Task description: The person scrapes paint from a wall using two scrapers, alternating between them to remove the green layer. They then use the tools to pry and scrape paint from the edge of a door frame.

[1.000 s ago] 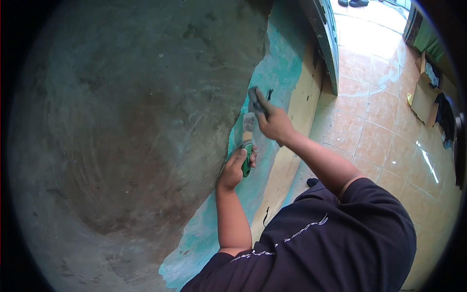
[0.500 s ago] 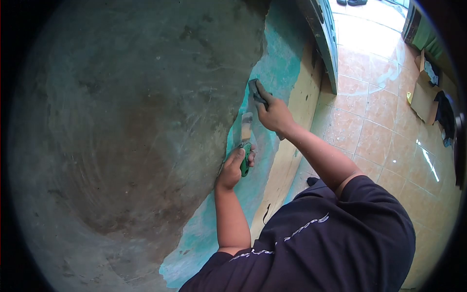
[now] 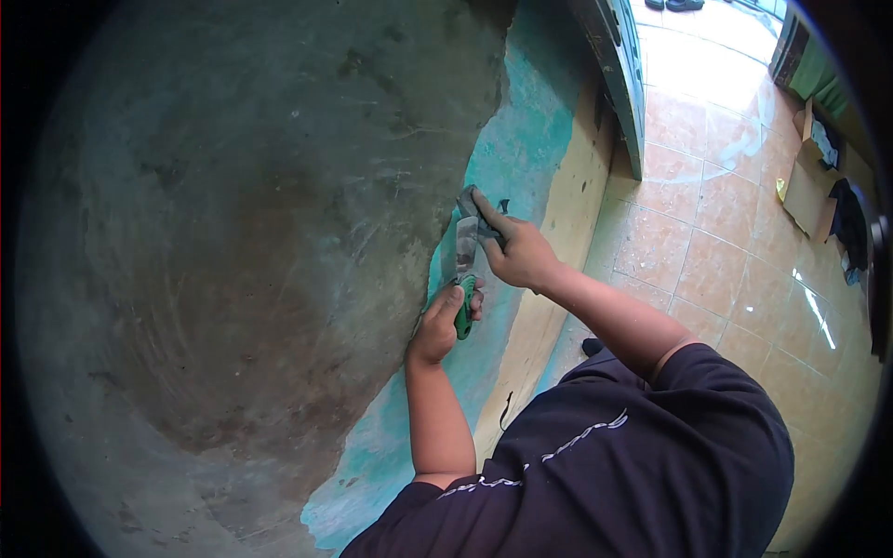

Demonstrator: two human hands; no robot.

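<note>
My left hand [image 3: 439,325] is closed round the green handle of a putty knife [image 3: 466,249], its flat metal blade pointing up along the wall. My right hand [image 3: 517,253] is closed on a dark grey piece [image 3: 468,199] that looks like folded sandpaper, pressed to the wall just above and beside the blade. Its far part is hidden under the fingers. Both hands work over a strip of worn turquoise paint [image 3: 521,139], which borders the bare grey plaster [image 3: 279,232] on the left.
Right of the turquoise strip runs a cream-coloured band [image 3: 544,288] of wall. A door edge [image 3: 628,102] stands at the top. Tiled floor [image 3: 660,242] with white dust lies to the right, with an opened cardboard box [image 3: 807,191] and dark cloth [image 3: 846,223] at its far side.
My right hand has moved down and slightly left along the wall with the grey piece, close to the blade. My left hand has shifted slightly left, still gripping the putty knife.
</note>
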